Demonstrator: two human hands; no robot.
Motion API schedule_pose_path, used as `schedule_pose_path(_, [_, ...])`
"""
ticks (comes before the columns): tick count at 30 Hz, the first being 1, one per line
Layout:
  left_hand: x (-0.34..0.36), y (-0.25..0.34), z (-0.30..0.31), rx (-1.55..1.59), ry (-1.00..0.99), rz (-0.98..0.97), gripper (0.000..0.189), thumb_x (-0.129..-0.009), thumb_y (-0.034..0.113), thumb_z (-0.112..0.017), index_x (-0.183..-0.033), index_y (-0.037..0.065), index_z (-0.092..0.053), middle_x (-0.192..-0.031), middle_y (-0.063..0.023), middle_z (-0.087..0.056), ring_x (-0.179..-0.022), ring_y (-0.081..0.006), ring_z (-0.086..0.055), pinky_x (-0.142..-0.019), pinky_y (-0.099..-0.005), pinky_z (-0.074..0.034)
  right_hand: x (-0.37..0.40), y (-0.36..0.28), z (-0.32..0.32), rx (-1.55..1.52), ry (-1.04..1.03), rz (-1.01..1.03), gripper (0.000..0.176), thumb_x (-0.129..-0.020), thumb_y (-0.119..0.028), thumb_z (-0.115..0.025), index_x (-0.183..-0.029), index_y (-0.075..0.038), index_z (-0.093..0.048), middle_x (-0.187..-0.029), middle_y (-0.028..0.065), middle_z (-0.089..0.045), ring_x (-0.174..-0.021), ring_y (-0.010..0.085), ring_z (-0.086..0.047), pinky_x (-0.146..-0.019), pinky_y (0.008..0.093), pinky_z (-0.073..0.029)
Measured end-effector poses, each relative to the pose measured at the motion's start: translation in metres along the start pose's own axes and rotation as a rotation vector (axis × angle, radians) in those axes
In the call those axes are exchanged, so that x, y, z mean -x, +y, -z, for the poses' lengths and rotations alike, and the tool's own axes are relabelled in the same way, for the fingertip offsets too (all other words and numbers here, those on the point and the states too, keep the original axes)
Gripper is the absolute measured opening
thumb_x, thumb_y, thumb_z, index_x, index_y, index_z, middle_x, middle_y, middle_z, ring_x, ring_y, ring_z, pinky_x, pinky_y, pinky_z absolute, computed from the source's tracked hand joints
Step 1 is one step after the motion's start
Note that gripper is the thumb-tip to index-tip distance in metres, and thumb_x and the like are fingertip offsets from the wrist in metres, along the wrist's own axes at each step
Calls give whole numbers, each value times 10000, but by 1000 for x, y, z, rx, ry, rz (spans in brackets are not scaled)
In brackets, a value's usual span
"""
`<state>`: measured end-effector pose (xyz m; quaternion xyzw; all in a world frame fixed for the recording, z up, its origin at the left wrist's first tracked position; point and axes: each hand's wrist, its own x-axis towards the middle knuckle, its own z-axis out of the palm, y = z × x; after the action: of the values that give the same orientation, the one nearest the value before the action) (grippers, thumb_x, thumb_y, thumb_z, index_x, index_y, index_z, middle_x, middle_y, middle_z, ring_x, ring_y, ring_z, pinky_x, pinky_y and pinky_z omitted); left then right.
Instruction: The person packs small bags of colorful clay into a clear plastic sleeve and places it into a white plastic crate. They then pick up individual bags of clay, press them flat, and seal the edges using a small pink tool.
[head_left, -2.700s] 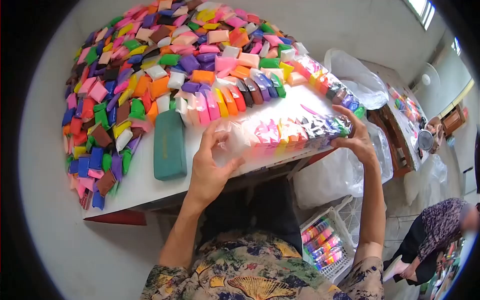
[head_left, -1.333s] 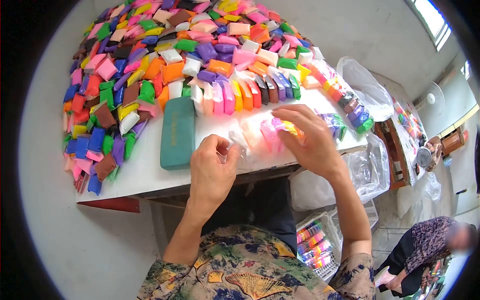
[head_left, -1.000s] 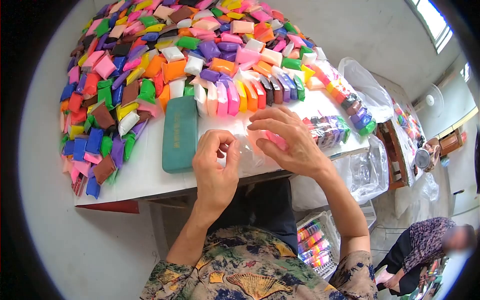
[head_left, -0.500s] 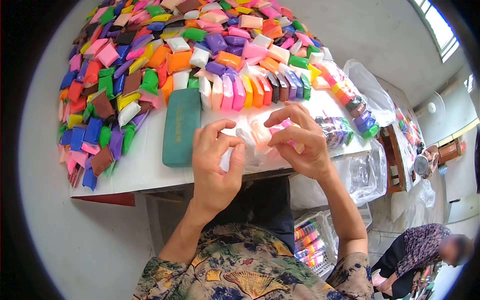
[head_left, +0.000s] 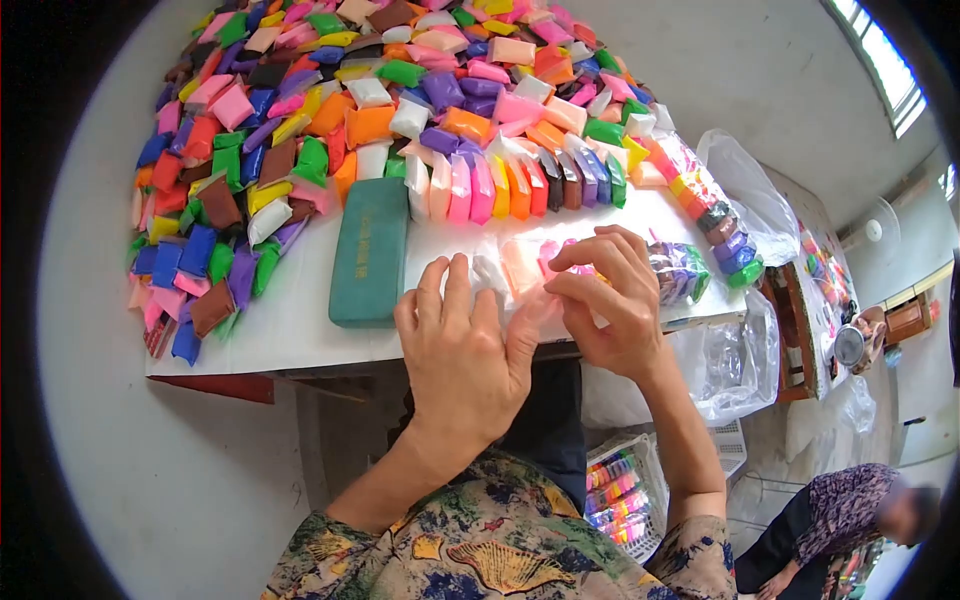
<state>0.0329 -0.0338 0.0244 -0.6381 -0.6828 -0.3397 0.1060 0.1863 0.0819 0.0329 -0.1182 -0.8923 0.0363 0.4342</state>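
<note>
My left hand (head_left: 462, 350) is over the table's front edge, fingers stretched forward and thumb out to the right. My right hand (head_left: 612, 305) is bent, its fingertips together at what looks like a thin edge of clear plastic. Between and behind the hands lies a clear plastic bag (head_left: 488, 272) with a peach packet (head_left: 521, 266) and pink ones in it, partly hidden by my right hand. A green oblong case (head_left: 368, 255) lies left of my left hand. Behind the bag stands a row of soft coloured packets (head_left: 519, 186), ordered by colour.
A large heap of coloured packets (head_left: 370, 92) covers the back and left of the table. Filled bags (head_left: 678, 268) and a line of packets (head_left: 712, 212) lie at right. Below, a white basket (head_left: 655, 500) holds packed sets. Another person (head_left: 835, 525) bends at lower right.
My left hand has moved right and its fingers have straightened from a curl. My right hand's fingertips have come closer together. The view has shifted slightly.
</note>
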Motion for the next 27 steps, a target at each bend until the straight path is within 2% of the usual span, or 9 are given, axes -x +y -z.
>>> schedule_pose_path(5, [1,7,-13,-56,43,-6,544,-1013,416,-471,-1057,-92,-659,-1285,-311,-548,-1297,-421,-437,-1045,-549,-309,14,1,0,-41,18,-32,307,-634,61,-653,-916,-58,-645,-1021,88,-653,-924,303,-617,-843,419,-483])
schedule_pose_path(8, [0,9,-20,-9,83,30,508,-1009,387,-490,-1042,-87,-671,-1305,-303,-537,-1329,-411,-412,-1063,-577,-278,18,3,-2,-104,33,-38,293,-644,72,-646,-912,-46,-642,-1014,93,-655,-918,304,-620,-811,408,-495])
schedule_pose_path(11, [-6,6,-22,8,76,92,450,-980,348,-550,-1026,-79,-684,-1304,-281,-549,-1337,-390,-410,-1075,-594,-261,18,7,-2,-134,38,-34,284,-652,80,-641,-910,-39,-639,-1005,97,-656,-906,302,-623,-797,402,-498])
schedule_pose_path(14, [-11,6,-18,-177,19,82,378,-934,306,-617,-1002,-56,-701,-1299,-255,-561,-1346,-365,-409,-1094,-595,-247,18,8,-2,-138,43,-23,280,-658,81,-639,-911,-38,-639,-1001,100,-657,-899,301,-624,-792,396,-499])
schedule_pose_path(19, [-10,14,-25,-255,2,82,338,-892,274,-660,-1041,-28,-692,-1295,-222,-571,-1349,-346,-411,-1109,-591,-242,21,9,-1,-161,46,-51,292,-676,86,-636,-943,-34,-637,-1046,108,-655,-908,306,-626,-786,393,-502])
schedule_pose_path(22, [-10,13,-30,-235,31,85,320,-922,255,-627,-1074,-24,-670,-1292,-220,-562,-1344,-362,-414,-1101,-585,-251,18,7,4,-170,87,-79,299,-714,50,-658,-1000,-33,-635,-1106,113,-650,-940,326,-629,-828,418,-494])
schedule_pose_path(25, [-9,8,-33,-193,56,78,289,-941,230,-599,-1074,-20,-660,-1297,-219,-551,-1342,-374,-416,-1097,-583,-258,9,7,21,120,104,-159,225,-838,-67,-658,-1059,-30,-634,-1162,132,-643,-969,346,-626,-876,452,-466])
schedule_pose_path(27, [-8,9,-34,-166,55,81,271,-948,212,-584,-1070,-18,-660,-1295,-218,-552,-1342,-375,-419,-1100,-582,-259,10,20,17,221,28,-309,223,-916,-172,-612,-1086,-31,-637,-1163,143,-641,-980,345,-625,-892,466,-444])
